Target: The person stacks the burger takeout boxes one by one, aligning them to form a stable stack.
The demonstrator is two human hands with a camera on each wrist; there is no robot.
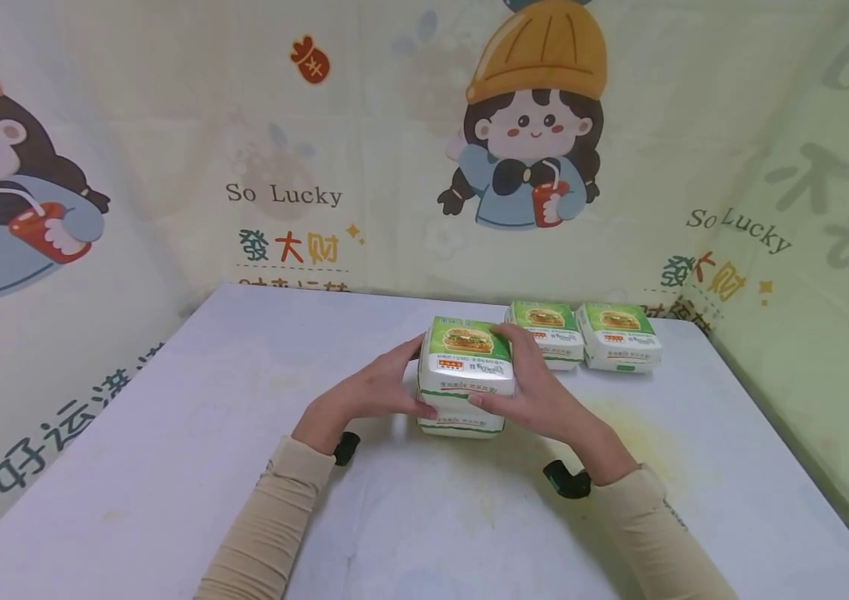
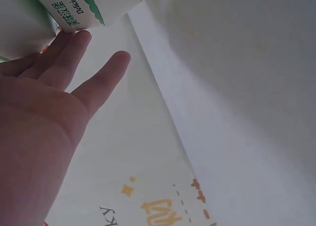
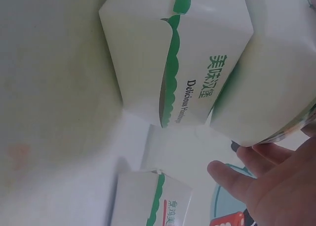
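Two burger boxes in white and green card are stacked in the middle of the table. The upper burger box shows a burger picture on its lid; beneath it, the lower burger box is mostly covered. My left hand grips the upper box at its left side, thumb to the front. From the right, my right hand holds the same box, fingers near its back right corner and thumb across the front. In the right wrist view the lower box meets the upper box; whether full weight rests there, I cannot tell.
Two more burger boxes, one behind my right hand and one to its right, sit side by side at the back right. A printed cloth wall borders the white table at the back and sides.
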